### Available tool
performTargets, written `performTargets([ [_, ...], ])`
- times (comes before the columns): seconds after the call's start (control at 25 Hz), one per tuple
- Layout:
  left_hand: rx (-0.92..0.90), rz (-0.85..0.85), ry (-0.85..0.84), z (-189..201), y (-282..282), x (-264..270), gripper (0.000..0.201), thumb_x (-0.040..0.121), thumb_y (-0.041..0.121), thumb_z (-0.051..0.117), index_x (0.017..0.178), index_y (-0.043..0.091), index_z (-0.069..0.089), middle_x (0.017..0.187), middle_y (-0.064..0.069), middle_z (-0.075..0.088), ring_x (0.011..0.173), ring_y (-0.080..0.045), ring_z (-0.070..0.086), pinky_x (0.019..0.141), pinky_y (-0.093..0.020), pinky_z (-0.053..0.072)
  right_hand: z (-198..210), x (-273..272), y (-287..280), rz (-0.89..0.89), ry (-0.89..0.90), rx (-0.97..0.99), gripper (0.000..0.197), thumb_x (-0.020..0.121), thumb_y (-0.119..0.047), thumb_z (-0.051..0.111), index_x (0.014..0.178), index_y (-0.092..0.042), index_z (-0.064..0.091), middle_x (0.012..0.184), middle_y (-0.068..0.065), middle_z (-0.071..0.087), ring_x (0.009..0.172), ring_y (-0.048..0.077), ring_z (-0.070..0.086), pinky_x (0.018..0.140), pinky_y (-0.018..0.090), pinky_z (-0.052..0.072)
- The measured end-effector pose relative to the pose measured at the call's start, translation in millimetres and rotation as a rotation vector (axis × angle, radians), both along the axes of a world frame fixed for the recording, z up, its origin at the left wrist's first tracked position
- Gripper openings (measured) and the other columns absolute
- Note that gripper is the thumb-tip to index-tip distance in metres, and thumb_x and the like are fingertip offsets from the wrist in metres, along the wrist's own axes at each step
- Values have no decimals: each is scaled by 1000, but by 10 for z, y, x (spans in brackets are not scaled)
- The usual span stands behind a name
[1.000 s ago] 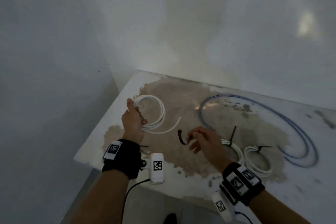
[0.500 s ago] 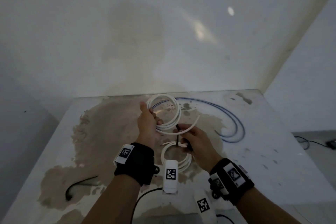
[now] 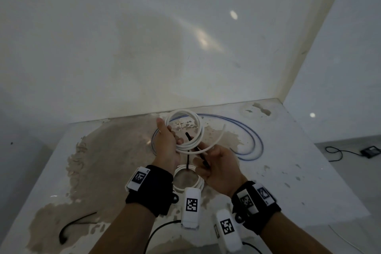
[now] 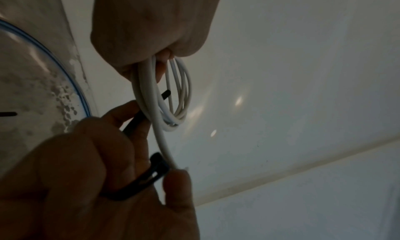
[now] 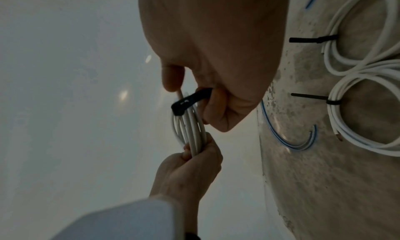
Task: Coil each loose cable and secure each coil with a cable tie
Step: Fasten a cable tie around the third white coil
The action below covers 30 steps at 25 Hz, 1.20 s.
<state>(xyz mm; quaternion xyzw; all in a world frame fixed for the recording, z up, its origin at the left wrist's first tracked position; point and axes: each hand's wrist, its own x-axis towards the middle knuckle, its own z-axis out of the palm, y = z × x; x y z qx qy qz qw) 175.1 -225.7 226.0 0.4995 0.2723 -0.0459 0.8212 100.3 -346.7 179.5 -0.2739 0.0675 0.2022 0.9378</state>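
My left hand (image 3: 168, 146) grips a coil of white cable (image 3: 185, 130) and holds it upright above the table (image 3: 309, 171); its loose end (image 3: 221, 133) sticks out to the right. My right hand (image 3: 214, 163) pinches a black cable tie (image 3: 194, 146) whose tip pokes through the coil's lower loops. The left wrist view has the coil (image 4: 151, 96) under the left fingers and the tie (image 4: 151, 173) bent in the right hand. In the right wrist view the tie (image 5: 190, 100) lies across the bundled strands (image 5: 192, 130).
A loose blue cable (image 3: 253, 142) curves over the table behind the hands. Two tied white coils (image 5: 363, 117) with black ties lie below the hands. Another black tie (image 3: 72, 227) lies at the table's near left. Walls close in behind and right.
The view swung from the table's left corner to its middle. My right hand brought the black tie to the coil and pushed its tip through the loops.
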Motion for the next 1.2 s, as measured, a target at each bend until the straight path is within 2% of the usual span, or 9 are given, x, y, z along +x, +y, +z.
performTargets([
  [0.08, 23, 11, 3, -2, 12, 7, 48, 99, 53, 39, 71, 14, 43, 55, 2, 32, 31, -10, 32, 39, -24, 33, 5, 10, -24, 31, -40, -39, 44, 76, -18, 49, 115, -10, 69, 76, -2, 43, 64, 13, 19, 48, 22, 25],
  [0.2, 62, 1, -5, -7, 2, -12, 48, 99, 53, 39, 72, 13, 43, 57, 1, 33, 33, -10, 33, 41, -25, 35, 53, 59, -5, 5, -23, -253, 35, 94, -29, 53, 122, -11, 65, 76, -3, 41, 59, 11, 24, 48, 23, 23],
  [0.28, 91, -65, 12, -23, -14, -46, 46, 100, 50, 40, 76, 12, 46, 59, 0, 36, 36, -11, 35, 41, -25, 37, 116, 124, 2, -30, 22, -401, 28, 98, -35, 57, 107, -13, 71, 67, -3, 36, 55, 10, 22, 49, 24, 18],
  [0.4, 100, -238, 31, -80, -29, -103, 43, 99, 48, 43, 81, 10, 49, 60, -1, 38, 35, -11, 39, 48, -28, 38, 167, 219, -58, -49, 100, -529, 28, 92, -38, 65, 78, -14, 62, 63, 0, 34, 50, 10, 21, 49, 25, 16],
  [0.6, 169, -501, -67, -151, 5, -106, 28, 92, 33, 64, 98, 6, 58, 77, -7, 58, 46, -11, 46, 57, -29, 46, 179, 250, -135, -33, 227, -626, 37, 93, -36, 66, 66, -15, 52, 53, -1, 32, 45, 10, 22, 45, 24, 17],
  [0.76, 230, -585, -125, -174, 32, -37, 21, 89, 6, 65, 98, 8, 47, 60, -5, 51, 48, -10, 54, 66, -34, 49, 163, 277, -138, -76, 222, -607, 34, 96, -34, 63, 70, -12, 55, 53, 0, 27, 41, 9, 20, 39, 22, 19],
  [0.96, 289, -595, -156, -214, 64, 0, 27, 86, 3, 68, 86, 13, 43, 57, -5, 52, 48, -11, 53, 55, -27, 46, 202, 302, -155, -93, 102, -645, 32, 99, -34, 59, 76, -11, 57, 48, -3, 31, 40, 9, 21, 38, 20, 21],
  [1.08, 267, -643, -225, -206, 98, 16, 25, 86, 1, 67, 81, 13, 45, 62, -5, 54, 55, -12, 56, 58, -27, 48, 202, 326, -182, -95, 91, -612, 34, 99, -36, 56, 78, -9, 59, 53, -1, 32, 41, 9, 22, 38, 20, 22],
  [1.2, 205, -718, -273, -184, 136, 34, 25, 85, 0, 68, 102, 5, 51, 81, -17, 61, 71, -22, 63, 69, -32, 55, 142, 357, -195, -89, 127, -527, 37, 100, -38, 54, 102, -3, 63, 60, 1, 30, 42, 8, 22, 36, 19, 24],
])
